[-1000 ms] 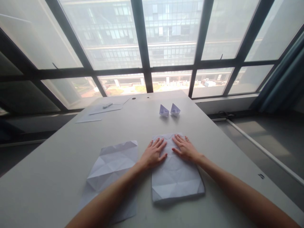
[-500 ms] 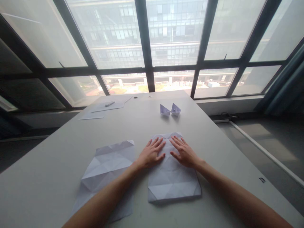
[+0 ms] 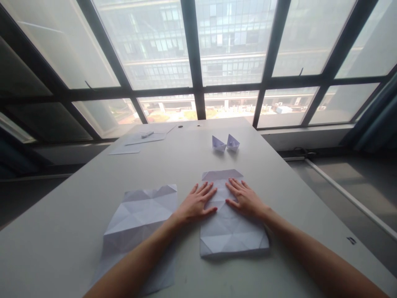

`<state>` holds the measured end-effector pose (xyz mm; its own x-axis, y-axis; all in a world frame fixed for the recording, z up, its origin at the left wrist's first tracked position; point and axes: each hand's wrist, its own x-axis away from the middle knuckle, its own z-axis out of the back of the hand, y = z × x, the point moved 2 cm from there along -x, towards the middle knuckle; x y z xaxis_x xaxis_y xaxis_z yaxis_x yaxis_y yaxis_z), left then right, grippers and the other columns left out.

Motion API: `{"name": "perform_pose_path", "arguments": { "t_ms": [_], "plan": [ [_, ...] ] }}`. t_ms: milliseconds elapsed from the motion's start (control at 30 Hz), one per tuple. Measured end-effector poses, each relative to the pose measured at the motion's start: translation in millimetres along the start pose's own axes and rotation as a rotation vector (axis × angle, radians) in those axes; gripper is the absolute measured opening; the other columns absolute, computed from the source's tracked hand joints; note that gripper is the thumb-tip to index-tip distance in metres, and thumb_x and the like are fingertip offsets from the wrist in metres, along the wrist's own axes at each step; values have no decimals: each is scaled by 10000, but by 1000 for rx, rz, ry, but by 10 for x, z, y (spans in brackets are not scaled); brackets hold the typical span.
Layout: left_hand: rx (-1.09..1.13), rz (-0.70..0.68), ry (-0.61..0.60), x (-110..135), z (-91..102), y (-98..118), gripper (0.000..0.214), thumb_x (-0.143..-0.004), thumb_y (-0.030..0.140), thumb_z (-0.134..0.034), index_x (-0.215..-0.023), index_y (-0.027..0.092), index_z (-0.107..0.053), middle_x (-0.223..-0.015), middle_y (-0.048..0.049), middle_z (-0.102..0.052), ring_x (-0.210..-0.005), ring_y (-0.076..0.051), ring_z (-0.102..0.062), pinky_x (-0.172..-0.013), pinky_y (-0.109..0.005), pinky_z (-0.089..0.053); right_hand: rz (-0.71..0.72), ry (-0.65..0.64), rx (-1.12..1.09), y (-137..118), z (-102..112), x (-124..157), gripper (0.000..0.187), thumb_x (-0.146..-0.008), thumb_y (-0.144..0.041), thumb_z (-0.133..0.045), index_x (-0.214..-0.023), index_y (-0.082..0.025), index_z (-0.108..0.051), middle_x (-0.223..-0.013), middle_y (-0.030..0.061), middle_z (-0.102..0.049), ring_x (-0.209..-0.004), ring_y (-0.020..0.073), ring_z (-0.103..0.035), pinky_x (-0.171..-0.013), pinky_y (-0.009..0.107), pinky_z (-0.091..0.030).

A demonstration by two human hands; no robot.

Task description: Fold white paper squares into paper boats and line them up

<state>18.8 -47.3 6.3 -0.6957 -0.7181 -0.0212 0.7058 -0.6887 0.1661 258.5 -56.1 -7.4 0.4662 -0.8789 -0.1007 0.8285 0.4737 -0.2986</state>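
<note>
A creased white sheet of paper point(image 3: 231, 236) lies on the table in front of me, its far edge showing a folded strip and its near corners folded in. My left hand point(image 3: 198, 202) rests flat on the sheet's left side, fingers spread. On the right side of the same sheet lies my right hand point(image 3: 245, 198), also flat with fingers apart. Left of it, partly beneath my left forearm, is a second creased paper sheet point(image 3: 142, 211). Beyond the hands, two small folded paper boats, a left one point(image 3: 218, 144) and a right one point(image 3: 233, 143), stand side by side.
The white table point(image 3: 77, 231) reaches toward large framed windows. At its far left lie flat paper sheets point(image 3: 145, 138) with a small white object point(image 3: 147, 134) on top. A small dark mark point(image 3: 352, 240) sits near the right edge. A curtain point(image 3: 369, 120) hangs at the right.
Both hands have slid slightly toward me over the sheet, uncovering more of its far folded strip. The whole view has shifted a little.
</note>
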Motion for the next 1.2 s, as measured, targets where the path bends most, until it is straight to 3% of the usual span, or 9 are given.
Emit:
{"name": "perform_pose_path", "arguments": {
  "t_ms": [433,700,867,1200],
  "plan": [
    [17,20,26,-52,7,-17,837,-902,740,-371,-1564,252,-221,-1617,-44,-217,-1505,-280,-143,-1216,-499,-92,27,1,14,-33,13,-20,765,-935,-626,-420,-1548,-191,-276,-1614,132,-208,-1496,258,-166,-1205,466,-134],
    [12,21,4,-61,-30,-39,821,-907,732,-364,-1567,268,-211,-1624,-40,-176,-1506,-280,-131,-1215,-488,-66,103,109,51,-148,101,-4,677,-954,-477,-480,-1533,-168,-312,-1603,138,-238,-1496,258,-166,-1213,492,-112],
    [15,29,-8,-67,-17,-33,816,-909,720,-374,-1568,268,-209,-1624,-40,-178,-1506,-276,-136,-1216,-472,-65,179,-17,-17,-176,58,-10,651,-966,-492,-460,-1535,-212,-312,-1603,110,-247,-1484,257,-211,-1201,488,-191],
    [14,12,7,-60,-5,-28,811,-916,718,-364,-1566,256,-217,-1625,-54,-179,-1503,-289,-143,-1211,-492,-73,151,-33,-31,-169,69,-4,684,-963,-552,-437,-1538,-205,-308,-1610,98,-217,-1491,250,-184,-1216,458,-158]
  ]
}}
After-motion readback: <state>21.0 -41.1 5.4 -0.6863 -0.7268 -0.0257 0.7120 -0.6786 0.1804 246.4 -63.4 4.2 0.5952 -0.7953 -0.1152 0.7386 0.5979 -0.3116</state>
